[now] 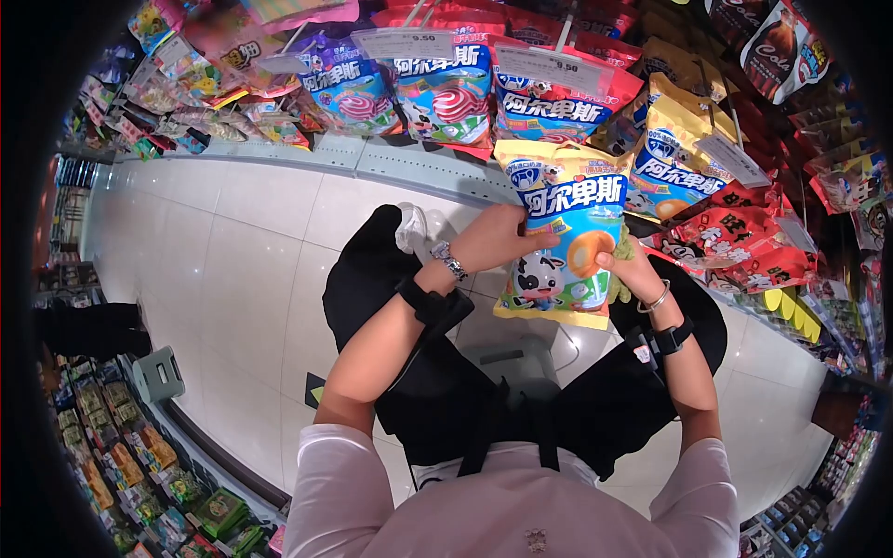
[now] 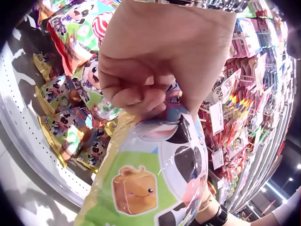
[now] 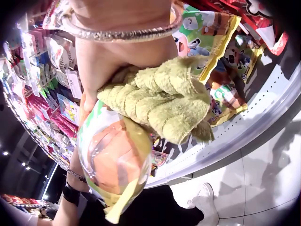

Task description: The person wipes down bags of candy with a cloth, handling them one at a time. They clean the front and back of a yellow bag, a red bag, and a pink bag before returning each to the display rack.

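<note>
Together, our left grip (image 1: pixel 495 240) and right grip (image 1: pixel 635 272) pinch a yellow-and-blue plastic snack bag (image 1: pixel 575 226), the right also clasping fuzzy yellow-green cloth (image 3: pixel 160 101), near hanging blue-and-red plastic packets (image 1: pixel 442 98).

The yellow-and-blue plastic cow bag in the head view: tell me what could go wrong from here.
The glossy yellow-and-blue plastic bag with a cartoon cow might slip if the left hand or the right hand loosens. The pale green, ridged cloth in the right hand could drop or weaken that grip. A yellow-topped plastic bag hanging seemingly close by might get knocked.
</note>
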The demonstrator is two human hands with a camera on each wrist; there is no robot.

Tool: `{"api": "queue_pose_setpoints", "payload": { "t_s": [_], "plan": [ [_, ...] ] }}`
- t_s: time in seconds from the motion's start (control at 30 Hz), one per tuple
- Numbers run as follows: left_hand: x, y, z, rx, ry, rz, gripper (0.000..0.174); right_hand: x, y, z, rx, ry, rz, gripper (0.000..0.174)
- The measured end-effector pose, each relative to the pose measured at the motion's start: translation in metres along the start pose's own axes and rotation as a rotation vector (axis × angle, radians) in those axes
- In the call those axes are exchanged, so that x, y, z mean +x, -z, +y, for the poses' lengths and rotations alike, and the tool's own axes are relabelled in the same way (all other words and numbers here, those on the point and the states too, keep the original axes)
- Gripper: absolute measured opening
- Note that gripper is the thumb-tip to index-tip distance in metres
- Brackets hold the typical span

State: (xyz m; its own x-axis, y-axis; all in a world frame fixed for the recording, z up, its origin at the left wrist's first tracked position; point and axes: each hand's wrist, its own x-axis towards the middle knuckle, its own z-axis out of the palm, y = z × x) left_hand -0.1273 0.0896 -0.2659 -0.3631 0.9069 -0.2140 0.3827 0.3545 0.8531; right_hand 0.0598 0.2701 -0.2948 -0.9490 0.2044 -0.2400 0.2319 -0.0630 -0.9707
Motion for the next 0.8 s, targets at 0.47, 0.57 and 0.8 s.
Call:
{"api": "queue_pose_setpoints", "payload": {
  "t_s": [0.47, 0.57, 0.8],
  "plan": [
    [0.02, -0.057, -0.063, -0.446, 0.303, -0.103, 0.03, -0.014, -0.049, 0.072, 0.798, -0.486, -0.158, 0.059],
    [0.029, -0.079, -0.087, -0.436, 0.091, 0.144, 0.024, -0.021, -0.056, 0.085, 0.809, -0.53, 0.035, 0.055],
    [0.013, -0.067, -0.053, -0.422, 0.045, 0.045, 0.024, -0.017, -0.05, 0.143, 0.791, -0.566, 0.163, 0.045]
  ]
}}
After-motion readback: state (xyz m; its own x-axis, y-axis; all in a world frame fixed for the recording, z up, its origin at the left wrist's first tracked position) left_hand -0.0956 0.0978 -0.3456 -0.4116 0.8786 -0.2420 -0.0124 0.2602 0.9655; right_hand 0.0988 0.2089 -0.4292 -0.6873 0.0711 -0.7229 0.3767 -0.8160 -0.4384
